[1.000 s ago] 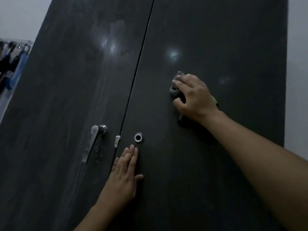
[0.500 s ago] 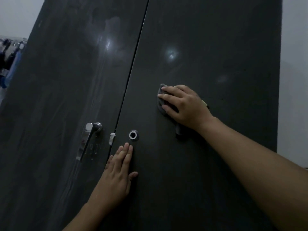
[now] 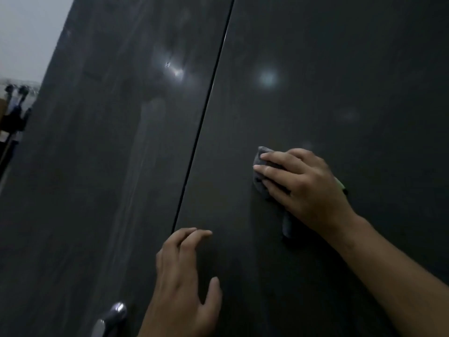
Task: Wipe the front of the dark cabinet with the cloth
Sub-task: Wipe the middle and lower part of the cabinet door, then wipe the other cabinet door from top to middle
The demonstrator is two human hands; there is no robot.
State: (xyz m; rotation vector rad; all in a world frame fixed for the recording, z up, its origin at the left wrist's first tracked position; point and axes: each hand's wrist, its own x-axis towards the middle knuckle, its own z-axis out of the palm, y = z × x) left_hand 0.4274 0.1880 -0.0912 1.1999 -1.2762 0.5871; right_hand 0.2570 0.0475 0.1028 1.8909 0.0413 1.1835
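Cabinet [image 3: 315,57]: two tall dark doors are filling the view, and a thin seam [image 3: 206,113] is running slantwise down between them.
Cloth [image 3: 258,161]: a bunched grey cloth is lying against the face of the right door, near the middle of the visible part of the door and well apart from the seam. One edge is peeking out past the fingertips and a tail is hanging down below the palm.
Right hand [image 3: 303,188]: it is pressing the cloth against the door with nearly straight, spread fingers lying across it. The thumb is hidden, so any pinch underneath cannot be told.
Left hand [image 3: 182,283]: it is holding nothing, with fingers loosely bent and thumb spread wide. It is sitting low on the right door just beside the seam, and whether the fingertips are touching the door cannot be told.
Handle [image 3: 111,317]: a silvery lever is showing on the left door at the bottom edge of the view, just left of the left wrist.
Left door [image 3: 143,147]: pale vertical streaks are showing on it.
Reflections [image 3: 267,77]: soft light spots are glowing high on both doors.
Wall [image 3: 24,32]: a pale wall is showing past the cabinet's left edge, with blurred dark objects [image 3: 14,110] below it.
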